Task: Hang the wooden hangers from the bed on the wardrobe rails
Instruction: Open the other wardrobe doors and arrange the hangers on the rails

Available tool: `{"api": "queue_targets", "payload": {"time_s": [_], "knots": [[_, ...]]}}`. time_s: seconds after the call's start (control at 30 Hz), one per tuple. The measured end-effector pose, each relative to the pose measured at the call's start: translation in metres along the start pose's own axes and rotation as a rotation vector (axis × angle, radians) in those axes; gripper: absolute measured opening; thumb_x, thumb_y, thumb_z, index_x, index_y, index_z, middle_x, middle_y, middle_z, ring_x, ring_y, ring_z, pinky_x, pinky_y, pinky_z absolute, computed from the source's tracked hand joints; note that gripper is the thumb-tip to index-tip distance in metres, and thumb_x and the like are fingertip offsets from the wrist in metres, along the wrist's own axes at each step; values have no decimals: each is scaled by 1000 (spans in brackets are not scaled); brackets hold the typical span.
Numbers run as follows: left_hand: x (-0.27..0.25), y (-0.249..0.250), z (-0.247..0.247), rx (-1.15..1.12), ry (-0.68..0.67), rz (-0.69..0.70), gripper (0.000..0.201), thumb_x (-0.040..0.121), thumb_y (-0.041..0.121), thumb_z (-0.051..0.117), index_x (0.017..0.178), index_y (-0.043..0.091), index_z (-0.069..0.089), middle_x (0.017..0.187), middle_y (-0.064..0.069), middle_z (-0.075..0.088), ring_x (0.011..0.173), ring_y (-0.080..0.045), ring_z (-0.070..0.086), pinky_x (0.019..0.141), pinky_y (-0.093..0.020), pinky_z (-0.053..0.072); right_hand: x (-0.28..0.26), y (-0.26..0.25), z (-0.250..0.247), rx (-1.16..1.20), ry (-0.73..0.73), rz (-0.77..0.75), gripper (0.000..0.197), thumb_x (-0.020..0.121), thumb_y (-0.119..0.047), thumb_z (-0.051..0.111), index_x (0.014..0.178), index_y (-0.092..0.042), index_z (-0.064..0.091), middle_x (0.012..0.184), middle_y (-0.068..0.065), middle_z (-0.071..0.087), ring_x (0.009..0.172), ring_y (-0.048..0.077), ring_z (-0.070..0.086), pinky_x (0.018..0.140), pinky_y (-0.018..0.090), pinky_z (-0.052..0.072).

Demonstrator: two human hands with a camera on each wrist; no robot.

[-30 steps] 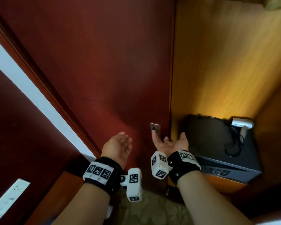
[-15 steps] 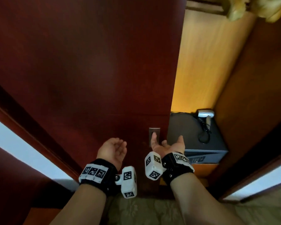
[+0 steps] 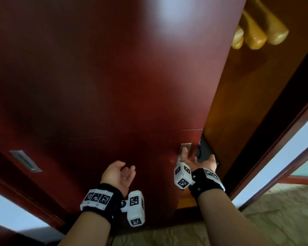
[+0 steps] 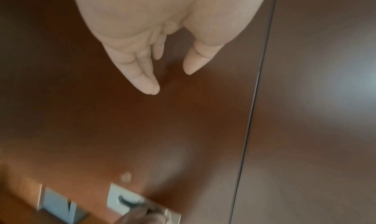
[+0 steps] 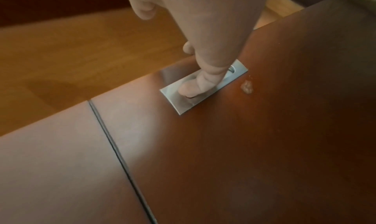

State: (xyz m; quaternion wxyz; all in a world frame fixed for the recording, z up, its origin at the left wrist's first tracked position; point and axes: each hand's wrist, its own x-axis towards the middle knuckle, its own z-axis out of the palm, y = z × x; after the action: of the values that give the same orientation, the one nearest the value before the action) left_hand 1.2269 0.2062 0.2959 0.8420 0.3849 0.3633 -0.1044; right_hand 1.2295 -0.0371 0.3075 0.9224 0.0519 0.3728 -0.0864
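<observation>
Right hand [image 3: 196,161] out at the sliding door [image 3: 114,86], palm turned up, one finger [image 5: 195,86] pressed into the recessed metal pull [image 5: 203,89] near the door's right edge; remaining fingers loose and spread, gripping nothing. Fingertip seated in the pull's hollow, touching the metal, thumb [image 5: 143,10] hanging clear above the lighter wood beyond the door edge. Left hand [image 3: 118,175] hovering just in front of the door panel, palm up, fingers [image 4: 142,76] relaxed and gently bent, holding nothing; whether any fingertip touches the panel, impossible to tell. Tracking bands [image 3: 100,198] strapped on both wrists, white marker cubes [image 3: 136,208] jutting out between the two arms. Hangers [image 3: 256,32] up at the top right, three rounded pale wooden ends peeking out past the door's edge, inside the wardrobe; the rail itself hidden from here. Narrow strip of the wardrobe interior [image 3: 238,103] showing to the right of the door, warm orange wood. Dark safe [image 3: 204,151] wedged low in that gap, right beside the right hand's fingers, mostly covered by the door. Second metal pull [image 3: 25,160] off at the lower left on a neighbouring panel. Small pale scuff [image 5: 247,86] on the door just beside the pull. Patterned carpet [image 3: 274,210] below. No hanger in either hand.
</observation>
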Motion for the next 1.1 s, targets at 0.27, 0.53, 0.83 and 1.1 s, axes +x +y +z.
{"api": "queue_targets", "payload": {"time_s": [0.27, 0.53, 0.83, 1.1], "knots": [[-14, -49, 62, 11, -53, -15, 59, 93, 3, 57, 148, 7, 38, 137, -28, 51, 106, -34, 67, 97, -43, 54, -17, -74, 15, 51, 2, -7, 80, 90, -65, 50, 151, -18, 28, 146, 13, 34, 130, 50, 41, 88, 51, 52], [-27, -97, 117, 72, -83, 6, 53, 94, 4, 57, 144, 6, 39, 131, -31, 51, 109, -37, 66, 97, -45, 53, 17, -139, 18, 76, 14, 75, 75, 76, -71, 59, 121, -13, 47, 134, 21, 42, 103, 53, 55, 61, 43, 52], [-34, -119, 154, 19, -148, 13, 66, 95, 9, 55, 154, 5, 26, 133, -33, 51, 111, -37, 64, 103, -45, 50, 18, -168, 25, 4, 47, 172, 62, 73, -73, 59, 103, -19, 48, 116, 23, 52, 98, 50, 58, 76, 33, 52], [-36, -110, 163, -20, -161, 4, 77, 94, 12, 55, 158, 3, 13, 141, -35, 44, 120, -40, 58, 103, -47, 49, 18, -178, 30, -68, 55, 199, 62, 80, -71, 54, 95, -11, 47, 136, 7, 50, 83, 26, 54, 88, 37, 47]]}}
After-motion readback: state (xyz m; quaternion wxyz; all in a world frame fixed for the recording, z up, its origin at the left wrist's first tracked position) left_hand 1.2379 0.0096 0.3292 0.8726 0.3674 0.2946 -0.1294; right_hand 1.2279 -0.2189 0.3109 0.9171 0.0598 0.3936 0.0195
